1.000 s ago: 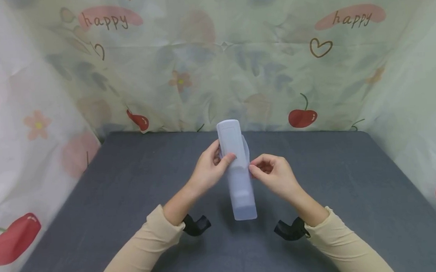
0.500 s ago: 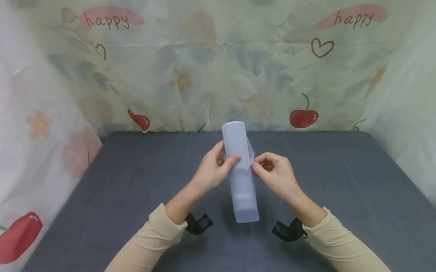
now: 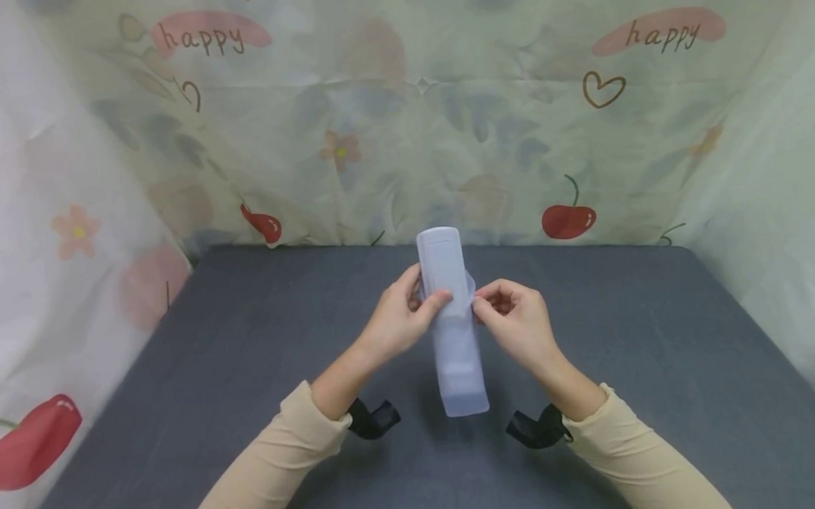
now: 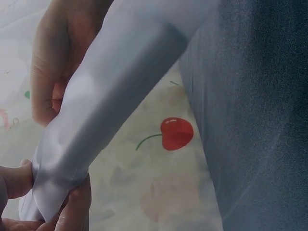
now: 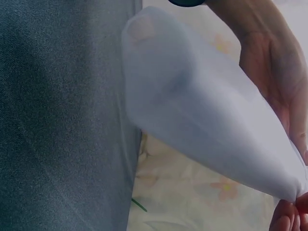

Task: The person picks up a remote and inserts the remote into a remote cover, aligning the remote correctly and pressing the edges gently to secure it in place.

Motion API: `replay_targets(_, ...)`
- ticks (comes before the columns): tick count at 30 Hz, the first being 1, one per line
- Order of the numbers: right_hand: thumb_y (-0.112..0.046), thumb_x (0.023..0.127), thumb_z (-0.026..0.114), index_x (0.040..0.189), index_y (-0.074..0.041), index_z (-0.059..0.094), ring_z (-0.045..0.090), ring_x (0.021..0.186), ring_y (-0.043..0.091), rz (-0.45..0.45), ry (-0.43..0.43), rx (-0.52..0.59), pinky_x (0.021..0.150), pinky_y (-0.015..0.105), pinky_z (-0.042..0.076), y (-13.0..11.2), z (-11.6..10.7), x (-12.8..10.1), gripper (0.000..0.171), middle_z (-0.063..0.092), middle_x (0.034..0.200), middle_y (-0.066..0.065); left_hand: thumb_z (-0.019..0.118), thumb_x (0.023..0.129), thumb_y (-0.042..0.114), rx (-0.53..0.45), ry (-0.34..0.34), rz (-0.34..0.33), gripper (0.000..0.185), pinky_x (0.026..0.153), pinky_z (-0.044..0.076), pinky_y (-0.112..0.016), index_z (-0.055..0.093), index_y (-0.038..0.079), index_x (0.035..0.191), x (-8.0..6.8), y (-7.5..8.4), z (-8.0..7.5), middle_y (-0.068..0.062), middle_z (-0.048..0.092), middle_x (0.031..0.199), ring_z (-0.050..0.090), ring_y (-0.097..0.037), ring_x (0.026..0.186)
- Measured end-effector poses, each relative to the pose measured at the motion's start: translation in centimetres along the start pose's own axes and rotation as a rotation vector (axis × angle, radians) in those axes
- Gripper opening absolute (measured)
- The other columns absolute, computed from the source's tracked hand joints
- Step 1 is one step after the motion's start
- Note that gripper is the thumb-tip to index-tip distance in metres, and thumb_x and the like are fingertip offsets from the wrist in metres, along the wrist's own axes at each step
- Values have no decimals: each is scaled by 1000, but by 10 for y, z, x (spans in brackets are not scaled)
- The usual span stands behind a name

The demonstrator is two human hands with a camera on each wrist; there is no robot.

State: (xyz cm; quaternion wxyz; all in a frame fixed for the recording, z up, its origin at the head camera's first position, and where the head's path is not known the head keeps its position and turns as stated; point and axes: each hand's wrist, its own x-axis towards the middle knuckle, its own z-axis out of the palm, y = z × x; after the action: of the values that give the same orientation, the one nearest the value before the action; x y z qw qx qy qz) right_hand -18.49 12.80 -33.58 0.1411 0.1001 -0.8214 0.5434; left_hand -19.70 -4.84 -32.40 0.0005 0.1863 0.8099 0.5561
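Right hand nearer, both hands' fingers pinching translucent silicone sleeve, left hand.

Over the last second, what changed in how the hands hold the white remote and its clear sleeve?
The right hand, pinching the clear sleeve, moved in toward the white remote; its flared edge now lies closer. The left hand kept its grip. Both stay above the grey table.

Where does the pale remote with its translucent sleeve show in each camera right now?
Head: remote at centre, held above the grey table by both hands.
Left wrist: runs diagonally from top to lower left.
Right wrist: fills the centre and right.
Shared landmark: the cherry-print cloth.
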Motion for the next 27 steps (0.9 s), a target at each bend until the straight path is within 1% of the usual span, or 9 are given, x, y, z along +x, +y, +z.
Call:
replay_targets(2, 1, 85, 59, 81, 4, 65, 54, 56, 5, -15, -15, 5, 53, 19, 45, 0, -1, 1, 7, 61, 70, 14, 57, 94, 20, -7, 3, 7, 46, 76, 55, -35, 42, 4, 134, 1, 0, 1, -18, 61, 120, 66, -29, 97)
replay_targets(5, 1, 87, 56, 85, 3, 61, 54, 59, 6, -8, -83, 11, 58, 19, 47, 1, -4, 3, 6, 60, 75, 14, 57, 93, 19, 7, 15, 26, 45, 74, 55, -34, 42, 4, 133, 1, 1, 1, -17, 62, 119, 66, -28, 94)
replay_targets(7, 0, 88, 54, 90, 3, 58, 56, 63, 7, 16, -140, 16, 62, 20, 50, 2, -6, 3, 5, 60, 82, 16, 58, 93, 20, 28, 22, 34, 46, 71, 54, -32, 43, 5, 134, 1, 3, 1, -15, 62, 118, 66, -26, 91)
replay_targets(10, 0, 90, 52, 99, 4, 55, 60, 69, 10, 51, -218, 14, 66, 22, 52, 2, -8, 1, 10, 59, 93, 20, 58, 93, 21, 62, 20, 33, 48, 69, 53, -30, 42, 7, 136, 1, 4, 1, -14, 62, 117, 65, -25, 89)
replay_targets(15, -1, 91, 51, 110, 5, 51, 62, 76, 12, 86, -244, 42, 67, 22, 52, 1, -9, 0, 20, 58, 105, 23, 58, 93, 20, 53, 21, 32, 48, 71, 52, -30, 42, 7, 136, 2, 5, -1, -15, 62, 118, 64, -25, 91)
replay_targets(18, -3, 92, 52, 121, 3, 43, 63, 81, 9, 103, -247, 96, 72, 25, 54, -1, -10, 2, 31, 58, 111, 24, 60, 92, 19, 62, 28, 37, 50, 71, 52, -30, 42, 8, 137, 3, 4, -2, -14, 63, 118, 63, -25, 90)
replay_targets(21, -7, 93, 54, 130, -4, 34, 65, 79, 8, 99, -250, 140, 74, 27, 55, -2, -12, 5, 43, 60, 108, 25, 61, 91, 21, 102, 17, 29, 54, 70, 52, -30, 40, 10, 139, 3, 3, -1, -13, 63, 116, 63, -23, 89)
replay_targets(23, -11, 93, 55, 134, -9, 30, 66, 75, 11, 94, -254, 150, 72, 27, 55, -3, -13, 8, 48, 62, 99, 22, 63, 90, 22, 136, 6, 32, 58, 69, 52, -29, 39, 10, 141, 2, 3, 0, -13, 64, 114, 64, -23, 87)
replay_targets(27, -19, 93, 58, 133, -11, 30, 65, 67, 12, 94, -264, 93, 67, 28, 55, -3, -13, 12, 50, 61, 84, 13, 65, 88, 22, 164, -17, 51, 62, 68, 53, -29, 37, 11, 143, 0, 2, 3, -13, 65, 109, 65, -23, 85)
